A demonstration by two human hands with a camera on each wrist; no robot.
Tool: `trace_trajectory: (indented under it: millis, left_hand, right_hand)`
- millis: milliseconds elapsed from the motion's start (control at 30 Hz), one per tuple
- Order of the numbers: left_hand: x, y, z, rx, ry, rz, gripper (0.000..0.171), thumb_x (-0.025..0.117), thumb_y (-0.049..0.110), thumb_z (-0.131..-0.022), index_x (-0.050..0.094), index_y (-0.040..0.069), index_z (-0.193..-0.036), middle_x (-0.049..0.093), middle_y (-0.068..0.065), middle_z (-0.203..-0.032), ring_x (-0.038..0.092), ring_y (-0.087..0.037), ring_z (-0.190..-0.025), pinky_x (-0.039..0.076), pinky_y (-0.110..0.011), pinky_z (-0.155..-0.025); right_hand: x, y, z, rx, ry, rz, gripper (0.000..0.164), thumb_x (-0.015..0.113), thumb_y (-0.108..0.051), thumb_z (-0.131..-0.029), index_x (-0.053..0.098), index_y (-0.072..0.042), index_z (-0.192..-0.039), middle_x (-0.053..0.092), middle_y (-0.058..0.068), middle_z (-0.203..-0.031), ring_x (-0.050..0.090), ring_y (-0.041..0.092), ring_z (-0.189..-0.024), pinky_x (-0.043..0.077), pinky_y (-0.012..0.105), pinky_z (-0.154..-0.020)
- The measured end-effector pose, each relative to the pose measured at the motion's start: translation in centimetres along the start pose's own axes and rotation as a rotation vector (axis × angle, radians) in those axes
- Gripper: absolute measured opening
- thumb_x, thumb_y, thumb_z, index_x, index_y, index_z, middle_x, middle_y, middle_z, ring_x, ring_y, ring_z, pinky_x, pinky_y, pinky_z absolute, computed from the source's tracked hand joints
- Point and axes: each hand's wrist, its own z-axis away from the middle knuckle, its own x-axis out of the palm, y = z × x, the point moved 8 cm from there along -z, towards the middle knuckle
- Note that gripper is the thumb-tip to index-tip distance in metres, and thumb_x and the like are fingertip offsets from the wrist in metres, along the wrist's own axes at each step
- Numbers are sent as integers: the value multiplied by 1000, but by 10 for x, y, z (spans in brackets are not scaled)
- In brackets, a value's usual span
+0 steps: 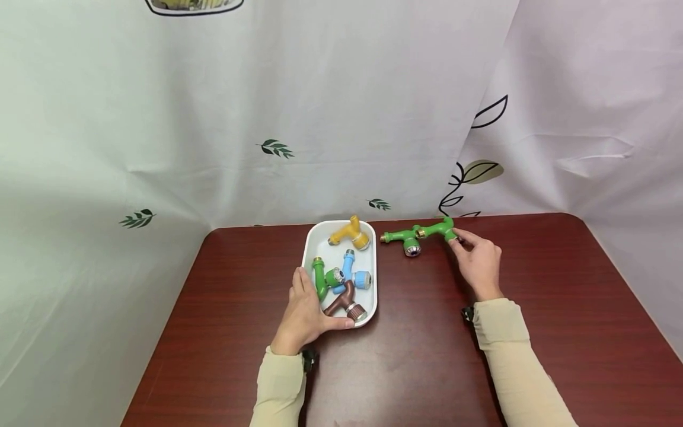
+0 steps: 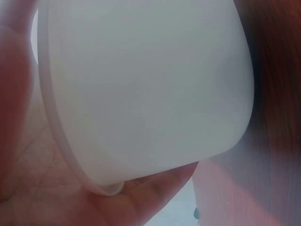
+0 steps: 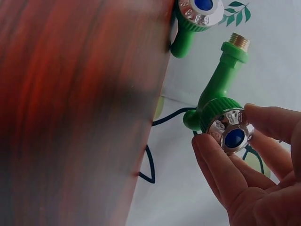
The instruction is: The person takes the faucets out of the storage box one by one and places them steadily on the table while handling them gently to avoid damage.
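Observation:
My right hand (image 1: 478, 264) pinches a green tap (image 3: 217, 89) by its round silver-faced knob with a blue centre. The tap's brass-threaded end points left in the head view, with the tap raised off the table in the right wrist view. A second green tap (image 1: 409, 242) lies on the table just left of it, overlapping its threaded end from above. My left hand (image 1: 303, 311) holds the near left corner of a white tray (image 1: 374, 261), thumb along the near rim. Inside lie a yellow tap (image 1: 349, 232), a blue tap (image 1: 348, 267), a green tap (image 1: 320, 277) and a brown tap (image 1: 344, 299).
The dark red wooden table (image 1: 416, 367) ends at a white curtain (image 1: 331, 118) with leaf prints, which also hangs along both sides. The tray stands near the table's back edge, left of the two green taps.

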Motion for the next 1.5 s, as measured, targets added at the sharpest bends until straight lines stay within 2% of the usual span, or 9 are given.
trace_trajectory:
  millis: [300, 700, 967, 1167, 1500]
  left_hand:
    - [0, 1, 0, -4, -5, 11, 154, 96, 55, -55, 1, -18, -152, 4, -36, -159, 22, -58, -140, 34, -57, -111]
    - [0, 1, -1, -19, -10, 5, 155, 96, 56, -54, 1, -17, -153, 4, -35, -161, 22, -55, -142, 32, -55, -113]
    - [0, 1, -1, -13, -8, 5, 155, 95, 57, -54, 1, -17, -153, 5, -34, -161, 22, -54, -142, 33, -55, -112]
    - [0, 1, -2, 12, 15, -10, 156, 95, 59, -53, 3, -18, -152, 6, -36, -159, 24, -56, -141, 33, -55, -112]
    - [0, -1, 1, 4, 8, -2, 156, 95, 58, -53, 1, -17, -152, 4, -36, -160, 21, -54, -143, 32, -55, -113]
  right_hand:
    - [-1, 8, 0, 59, -12, 24, 26, 74, -9, -89, 76, -4, -115, 75, 20, -93, 68, 40, -91, 42, 52, -88]
    - [2, 14, -1, 122, -69, 61, 27, 72, -12, -91, 76, -4, -117, 75, 19, -96, 65, 41, -104, 41, 53, -96]
    - [5, 18, -1, 160, -100, 86, 28, 72, -15, -91, 76, -6, -118, 75, 19, -97, 64, 43, -105, 45, 53, -90]
    - [8, 19, -2, 188, -124, 88, 29, 72, -16, -91, 76, -7, -118, 75, 18, -99, 62, 44, -107, 46, 54, -88]
    - [12, 21, -2, 230, -181, 104, 30, 72, -16, -91, 75, -7, -120, 74, 21, -104, 58, 45, -108, 46, 54, -88]
